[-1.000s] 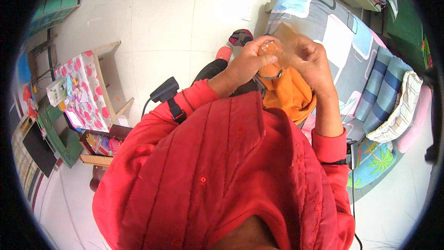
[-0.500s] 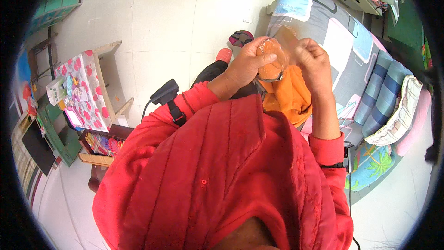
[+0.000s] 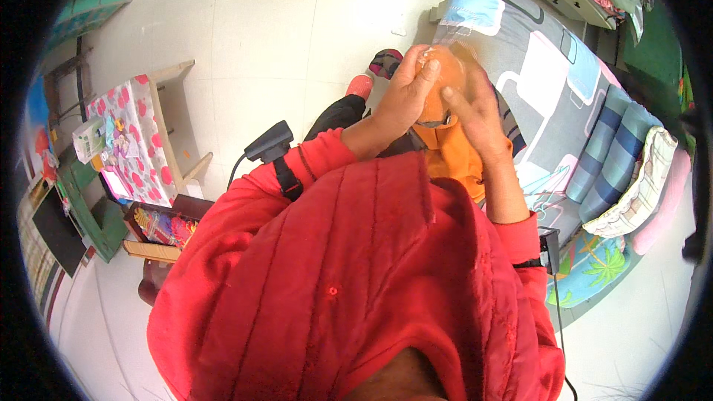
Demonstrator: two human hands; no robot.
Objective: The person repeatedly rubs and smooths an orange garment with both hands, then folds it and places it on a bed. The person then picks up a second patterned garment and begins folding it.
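Orange piece [image 3: 448, 70] is just beyond the cloth [image 3: 456, 154]; left hand [image 3: 403, 96] grasps its left side, thumb on top; right hand [image 3: 481, 113] has most fingers hidden, grip cannot be told. Steady left hold, light right pressure likely works best. Versus earlier frame, right hand sits closer, thumb now at the piece.

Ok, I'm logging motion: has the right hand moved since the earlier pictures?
Yes: against the bed, the right hand moved left, toward the left hand.

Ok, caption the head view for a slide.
Bare hands meet at a rounded orange object, over orange cloth, beside a grey patterned bed cover.
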